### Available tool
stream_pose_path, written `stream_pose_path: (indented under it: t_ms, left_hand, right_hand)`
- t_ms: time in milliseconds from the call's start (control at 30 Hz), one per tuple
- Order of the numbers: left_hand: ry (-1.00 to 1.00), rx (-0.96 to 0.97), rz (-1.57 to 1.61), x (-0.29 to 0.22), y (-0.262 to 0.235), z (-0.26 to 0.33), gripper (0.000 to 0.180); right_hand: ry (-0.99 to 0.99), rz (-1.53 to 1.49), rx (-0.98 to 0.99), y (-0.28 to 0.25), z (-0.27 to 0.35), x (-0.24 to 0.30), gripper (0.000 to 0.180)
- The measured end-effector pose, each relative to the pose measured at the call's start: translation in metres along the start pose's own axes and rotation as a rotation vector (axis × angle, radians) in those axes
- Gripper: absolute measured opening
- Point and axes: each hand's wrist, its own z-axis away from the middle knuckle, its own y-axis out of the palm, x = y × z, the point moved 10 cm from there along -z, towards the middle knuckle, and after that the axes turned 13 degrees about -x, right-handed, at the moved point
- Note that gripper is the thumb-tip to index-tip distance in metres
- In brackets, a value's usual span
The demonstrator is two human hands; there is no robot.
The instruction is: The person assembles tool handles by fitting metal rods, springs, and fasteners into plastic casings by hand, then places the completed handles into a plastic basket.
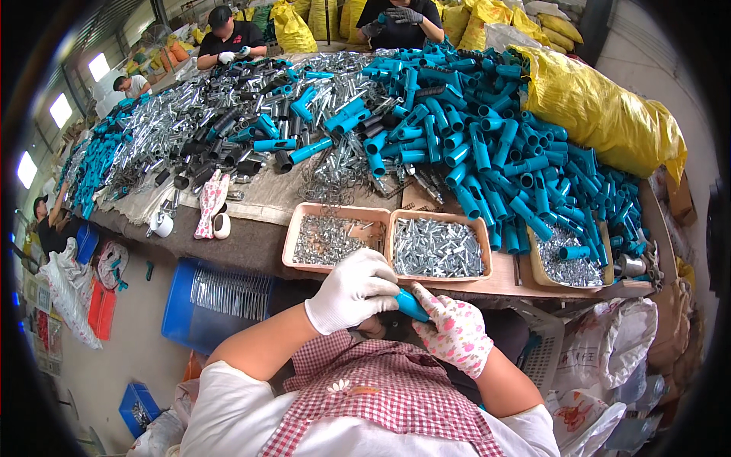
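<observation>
A teal plastic tubular handle (412, 305) is held in front of my chest, just over the table's near edge. My right hand (457, 333), in a white glove with pink flowers, is closed around its right end. My left hand (354, 291), in a plain white glove, has its curled fingers at the handle's other end; whether a small part is also in them is hidden. Just beyond my hands stand a tray of small springs (329, 240) and a tray of short metal pins (438, 247).
Teal handles (487, 145) are heaped at the right beside a yellow sack (601, 107). Metal and black tubes (228, 107) cover the left. Another small-parts tray (567, 259) is at right. A blue crate (215, 302) holds metal rods at lower left. Co-workers sit across the table.
</observation>
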Motion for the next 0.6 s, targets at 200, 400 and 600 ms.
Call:
stream_pose_path:
  t_ms: [200, 400, 600]
  left_hand:
    - [0.073, 0.122, -0.085, -0.002, 0.016, 0.013, 0.025]
    - [0.137, 0.43, -0.273, -0.013, 0.031, 0.046, 0.046]
    - [0.393, 0.326, -0.36, -0.031, 0.021, 0.055, 0.045]
  right_hand:
    - [-0.074, 0.035, -0.025, -0.001, 0.005, 0.002, 0.067]
    - [0.025, -0.335, 0.192, 0.015, 0.017, 0.001, 0.064]
    - [0.05, -0.461, 0.373, 0.023, 0.016, 0.006, 0.07]
